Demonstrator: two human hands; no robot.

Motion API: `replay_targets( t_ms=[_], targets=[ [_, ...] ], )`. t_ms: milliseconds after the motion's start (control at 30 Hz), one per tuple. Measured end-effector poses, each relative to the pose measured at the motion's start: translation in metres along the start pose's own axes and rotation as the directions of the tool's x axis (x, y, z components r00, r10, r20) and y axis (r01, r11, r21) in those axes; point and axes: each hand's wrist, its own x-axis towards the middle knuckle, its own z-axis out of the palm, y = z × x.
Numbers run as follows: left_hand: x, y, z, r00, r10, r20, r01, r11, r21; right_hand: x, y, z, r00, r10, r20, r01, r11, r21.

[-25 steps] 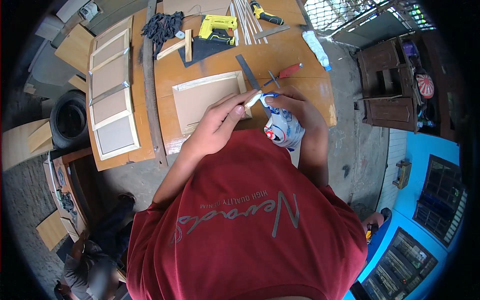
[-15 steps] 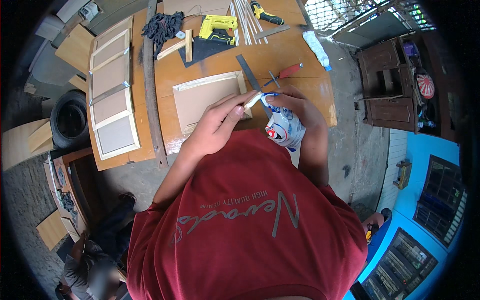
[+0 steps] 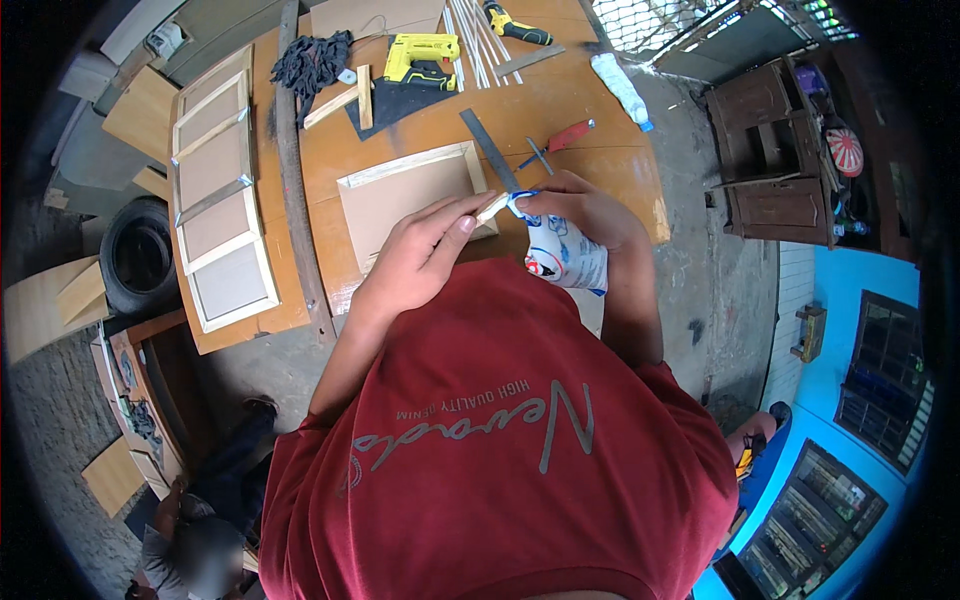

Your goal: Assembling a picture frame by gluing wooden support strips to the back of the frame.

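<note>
My left hand [image 3: 425,245] is closed on a small pale wood strip [image 3: 490,209], pinched between thumb and fingers. In my right hand [image 3: 590,210] is a soft white and blue plastic pouch [image 3: 568,255], gripped near its narrow top. The pouch's narrow end meets or nearly meets the tip of the strip; I cannot tell if they touch. Below my hands, a wood frame with a brown panel [image 3: 405,205] lies on the table, partly hidden by my left hand. A dark flat metal bar [image 3: 487,145] lies just beyond the hands.
On the wooden table [image 3: 590,120] are a yellow nail gun [image 3: 420,60], a yellow drill [image 3: 518,25], white rods [image 3: 470,40], a red-handled tool [image 3: 570,134], dark gloves [image 3: 312,62] and a bottle [image 3: 620,90]. A long framed panel [image 3: 215,190] lies left; another person [image 3: 195,540] is at lower left.
My hands stay close together over the frame. The wood strip has turned slightly at the pouch's narrow end, and the pouch hangs a little differently. The whole view has shifted slightly.
</note>
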Motion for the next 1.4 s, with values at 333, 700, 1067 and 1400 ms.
replay_targets(
  t_ms=[333, 700, 1067, 1400],
  targets=[
    [-0.008, -0.020, -0.007, 0.974, -0.221, 0.052, 0.225, 0.907, -0.355, 0.012, 0.012, 0.008, 0.970, -0.244, -0.026, 0.244, 0.969, 0.032],
    [0.005, -0.019, -0.014, 0.953, -0.208, -0.221, -0.077, 0.539, -0.839, 0.027, 0.023, 0.027, 0.809, -0.560, -0.178, 0.584, 0.798, 0.145],
    [0.025, 0.002, -0.043, 0.847, -0.113, -0.520, -0.412, 0.479, -0.775, 0.011, 0.017, 0.041, 0.689, -0.724, 0.030, 0.725, 0.686, -0.062],
    [0.031, 0.011, -0.030, 0.734, -0.230, -0.639, -0.488, 0.476, -0.732, -0.001, 0.008, 0.063, 0.687, -0.721, 0.090, 0.726, 0.680, -0.101]
  ],
)
